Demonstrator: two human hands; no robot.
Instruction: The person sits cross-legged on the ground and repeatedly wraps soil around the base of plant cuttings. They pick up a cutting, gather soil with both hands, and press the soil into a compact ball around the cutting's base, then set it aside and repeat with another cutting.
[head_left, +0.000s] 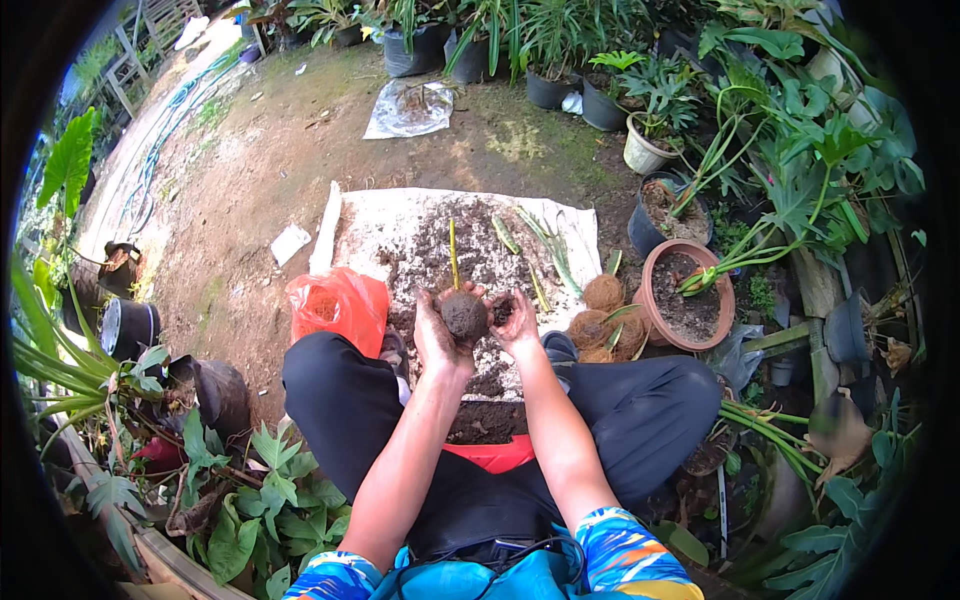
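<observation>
A round ball of dark soil (463, 316) with a thin green-yellow stem (453, 251) rising from its top rests in my left hand (435, 330), whose palm and fingers cup it. My right hand (517, 324), smeared with soil, curls around a small dark clump of soil (502, 308) just right of the ball. Below both hands spreads a white sheet (465, 202) strewn with loose soil. Between my legs, a container (491, 455) with a red front part has dark soil (491, 422) behind it.
Left of the sheet's near part sits an orange-red plastic bag (337, 307) of brown fibre. Fibre-wrapped balls (604, 292) with leaf cuttings lie by my right foot, beside a terracotta-coloured pot (729, 300). Cut green stems (555, 251) lie on the sheet. Potted plants line the far side and right.
</observation>
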